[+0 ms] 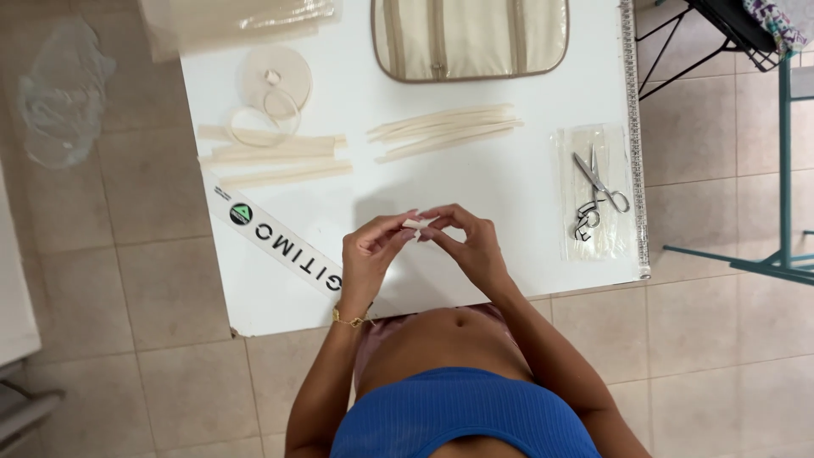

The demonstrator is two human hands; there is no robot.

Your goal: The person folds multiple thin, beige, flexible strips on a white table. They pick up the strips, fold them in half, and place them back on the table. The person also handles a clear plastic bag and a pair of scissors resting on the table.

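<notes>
Both hands pinching small cream strip piece point(415, 224) above white desk point(509, 254). Left hand point(369, 254) and right hand point(475, 242) fingertips clamped together on it, seemingly folding the end. Judging next move needing firm crease. Cream strips point(445, 129) and scissors point(598, 191) lying well apart.

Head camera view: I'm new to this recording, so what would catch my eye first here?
Both hands, left hand and right hand, pinch a small cream strip piece over the white table. Scissors lie on a clear bag at the right edge; bundles of cream strips and a beige pouch lie beyond.
</notes>
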